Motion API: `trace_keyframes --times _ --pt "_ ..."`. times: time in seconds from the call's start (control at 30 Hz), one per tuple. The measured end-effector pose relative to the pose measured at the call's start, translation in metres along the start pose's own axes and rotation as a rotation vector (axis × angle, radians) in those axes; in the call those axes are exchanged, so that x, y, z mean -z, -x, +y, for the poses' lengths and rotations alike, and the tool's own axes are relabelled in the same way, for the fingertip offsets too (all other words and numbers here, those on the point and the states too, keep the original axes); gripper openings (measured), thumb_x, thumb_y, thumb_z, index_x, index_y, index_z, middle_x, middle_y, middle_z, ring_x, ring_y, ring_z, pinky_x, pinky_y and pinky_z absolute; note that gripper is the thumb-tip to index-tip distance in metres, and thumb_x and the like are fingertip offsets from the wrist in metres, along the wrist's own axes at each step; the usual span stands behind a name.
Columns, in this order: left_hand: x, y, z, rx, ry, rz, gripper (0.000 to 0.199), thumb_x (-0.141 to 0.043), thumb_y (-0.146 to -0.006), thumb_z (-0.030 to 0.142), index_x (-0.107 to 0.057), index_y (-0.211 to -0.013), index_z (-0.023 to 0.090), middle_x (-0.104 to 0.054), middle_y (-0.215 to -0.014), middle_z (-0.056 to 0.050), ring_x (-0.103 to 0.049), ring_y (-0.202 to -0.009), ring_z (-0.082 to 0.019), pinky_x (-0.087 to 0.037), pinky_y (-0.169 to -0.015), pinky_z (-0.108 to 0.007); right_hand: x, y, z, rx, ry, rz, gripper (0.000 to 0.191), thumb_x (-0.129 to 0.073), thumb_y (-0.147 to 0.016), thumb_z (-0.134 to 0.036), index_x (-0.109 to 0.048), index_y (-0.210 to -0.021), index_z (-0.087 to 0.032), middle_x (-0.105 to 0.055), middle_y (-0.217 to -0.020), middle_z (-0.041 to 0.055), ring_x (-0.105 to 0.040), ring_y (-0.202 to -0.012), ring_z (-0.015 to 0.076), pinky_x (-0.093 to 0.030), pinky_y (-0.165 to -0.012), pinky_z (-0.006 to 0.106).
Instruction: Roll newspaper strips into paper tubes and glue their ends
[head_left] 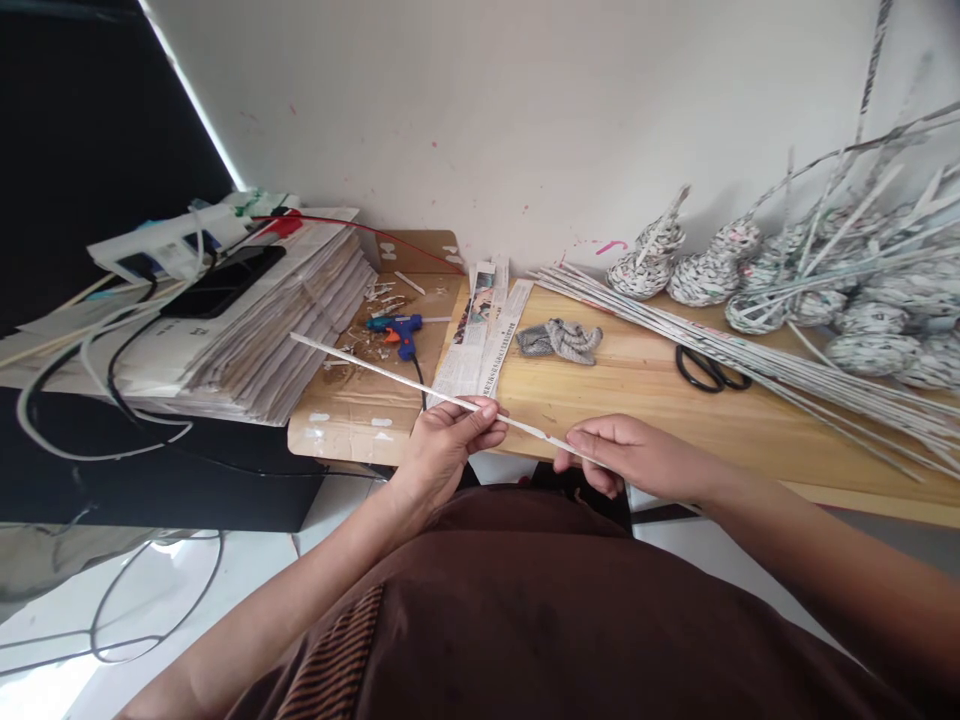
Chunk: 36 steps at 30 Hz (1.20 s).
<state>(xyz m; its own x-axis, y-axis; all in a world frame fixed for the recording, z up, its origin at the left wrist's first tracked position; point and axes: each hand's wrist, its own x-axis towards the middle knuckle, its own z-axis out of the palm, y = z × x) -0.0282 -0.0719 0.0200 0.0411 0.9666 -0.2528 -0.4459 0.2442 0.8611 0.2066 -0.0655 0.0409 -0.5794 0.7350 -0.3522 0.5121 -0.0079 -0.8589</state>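
Observation:
A thin white rolled-paper stick (375,373) slants across in front of me above the table's near edge. My left hand (459,432) pinches it near its middle between thumb and fingers. Farther right, my right hand (606,452) is closed on the same stick, close to a small uneven spot or joint in it. Beyond my hands lie flat newspaper strips (480,340) and a crumpled grey knitted piece (561,340). A blue glue gun (401,332) rests on the cardboard sheet (330,430) among glue scraps.
Tall paper stack (277,350) at left carries a dark phone (225,280), a power strip (150,250) and cables. Right of centre, a bundle of paper sticks (750,365) crosses black-handled scissors (705,370). Woven paper gourd shapes (705,277) stand against the wall.

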Motion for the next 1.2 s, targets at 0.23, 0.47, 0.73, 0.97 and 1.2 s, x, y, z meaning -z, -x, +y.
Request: trace_keyframes --times 0.23,0.47,0.73,0.97,1.2 --pt "0.000 -0.002 -0.001 0.000 0.003 0.004 0.024 -0.083 -0.065 0.022 -0.070 -0.081 0.009 -0.068 -0.076 -0.004 -0.065 -0.064 -0.009 -0.057 -0.066 -0.019 0.003 -0.002 0.005 0.032 0.007 0.013 0.043 -0.042 -0.095 -0.052 -0.066 -0.087 -0.018 -0.053 -0.059 -0.0019 -0.047 -0.055 0.0113 -0.038 -0.060 0.026" --pt "0.000 -0.001 -0.002 -0.002 0.002 -0.022 0.023 -0.082 -0.067 0.022 -0.070 -0.080 0.009 -0.067 -0.075 -0.003 -0.065 -0.065 -0.009 -0.058 -0.066 -0.020 0.008 -0.004 0.009 -0.037 -0.400 -0.133 0.040 -0.053 -0.091 -0.052 -0.064 -0.084 -0.014 -0.048 -0.053 -0.0043 -0.043 -0.050 0.0089 -0.037 -0.056 0.025" --pt "-0.001 0.000 -0.004 0.010 -0.019 -0.039 0.022 -0.082 -0.068 0.023 -0.069 -0.081 0.010 -0.067 -0.077 -0.002 -0.066 -0.066 -0.009 -0.058 -0.067 -0.020 0.000 -0.015 0.000 -0.004 -0.267 -0.095 0.049 -0.049 -0.090 -0.059 -0.065 -0.100 -0.013 -0.061 -0.069 0.0017 -0.057 -0.060 0.0113 -0.044 -0.057 0.024" --pt "-0.002 0.002 -0.006 0.016 -0.037 -0.065 0.022 -0.081 -0.070 0.024 -0.069 -0.082 0.010 -0.066 -0.076 -0.001 -0.066 -0.067 -0.009 -0.058 -0.067 -0.020 -0.007 -0.026 -0.003 0.064 -0.058 0.035 0.034 -0.054 -0.090 -0.048 -0.066 -0.084 -0.016 -0.065 -0.069 0.0019 -0.059 -0.063 0.0117 -0.046 -0.061 0.024" --pt "-0.001 0.003 -0.010 0.018 -0.029 -0.095 0.024 -0.080 -0.070 0.026 -0.069 -0.085 0.011 -0.067 -0.075 -0.002 -0.067 -0.067 -0.010 -0.058 -0.069 -0.022 -0.016 -0.020 -0.013 0.159 0.244 0.199 0.037 -0.046 -0.095 -0.044 -0.058 -0.071 -0.019 -0.064 -0.064 -0.0020 -0.052 -0.056 0.0098 -0.037 -0.057 0.024"
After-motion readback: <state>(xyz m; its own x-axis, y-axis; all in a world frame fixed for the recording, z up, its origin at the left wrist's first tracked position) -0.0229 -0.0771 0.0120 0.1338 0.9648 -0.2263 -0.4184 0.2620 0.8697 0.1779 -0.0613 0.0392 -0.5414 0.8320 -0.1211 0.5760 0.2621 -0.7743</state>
